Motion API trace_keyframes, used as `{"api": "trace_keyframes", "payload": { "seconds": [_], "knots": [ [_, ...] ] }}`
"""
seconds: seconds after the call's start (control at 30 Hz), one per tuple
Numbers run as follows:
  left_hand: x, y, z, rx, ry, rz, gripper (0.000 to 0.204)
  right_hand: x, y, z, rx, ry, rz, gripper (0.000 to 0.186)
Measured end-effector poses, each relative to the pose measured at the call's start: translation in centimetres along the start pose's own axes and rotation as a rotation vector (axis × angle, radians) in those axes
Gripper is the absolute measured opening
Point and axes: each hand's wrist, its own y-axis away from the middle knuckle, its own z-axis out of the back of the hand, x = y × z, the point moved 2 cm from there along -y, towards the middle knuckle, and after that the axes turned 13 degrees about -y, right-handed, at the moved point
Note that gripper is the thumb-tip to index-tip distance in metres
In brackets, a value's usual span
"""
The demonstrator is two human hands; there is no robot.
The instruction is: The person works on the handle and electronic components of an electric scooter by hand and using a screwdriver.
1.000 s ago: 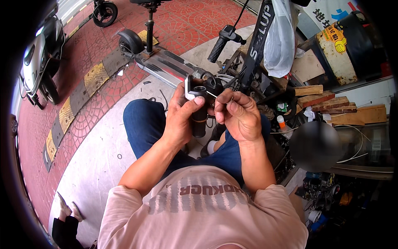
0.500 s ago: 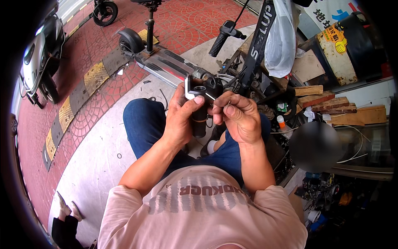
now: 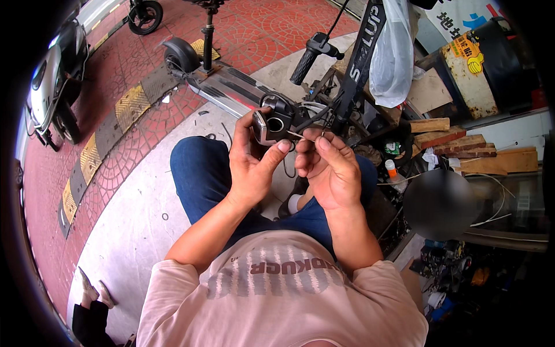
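Observation:
My left hand [image 3: 250,170] grips a black handlebar control [image 3: 277,110] with a silver-edged housing and a round bore facing up, thumb along its lower edge. Its cables run off to the right. My right hand [image 3: 334,169] pinches a thin metal rod, perhaps a hex key [image 3: 296,133], between thumb and forefinger, reaching to the control's right side; its other fingers are curled. Where the rod's tip sits is too small to make out. Both hands are above my jeans, between my knees.
An electric scooter [image 3: 231,87] lies ahead, with a hanging grip [image 3: 303,66], stem and plastic bag [image 3: 390,58]. Wood scraps [image 3: 457,144], bottle and rusty drum [image 3: 468,87] are at right; speed bump [image 3: 130,101] and parked motor scooter [image 3: 52,81] at left. Someone's foot [image 3: 87,289] shows lower left.
My left hand has tilted the control, so the long black grip that hung below it no longer shows. My right hand and the rod have shifted with it, fingers turned more upward.

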Motion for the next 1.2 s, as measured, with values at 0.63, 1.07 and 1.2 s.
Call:
{"api": "trace_keyframes", "payload": {
  "seconds": [0.63,1.07,1.2],
  "knots": [
    [-0.7,-0.8,1.1,0.248,0.131,0.458,0.054,2.9,-1.2,-2.3,0.458,1.413,0.659,0.022],
    [-1.1,-1.0,1.6,0.271,0.234,0.455,0.051,0.6,-1.6,-1.0,0.223,0.367,0.151,0.029],
    [-1.8,-1.5,1.8,0.342,0.179,0.535,0.049,1.5,-2.8,-0.8,0.294,0.287,-0.021,0.033]
  ]
}}
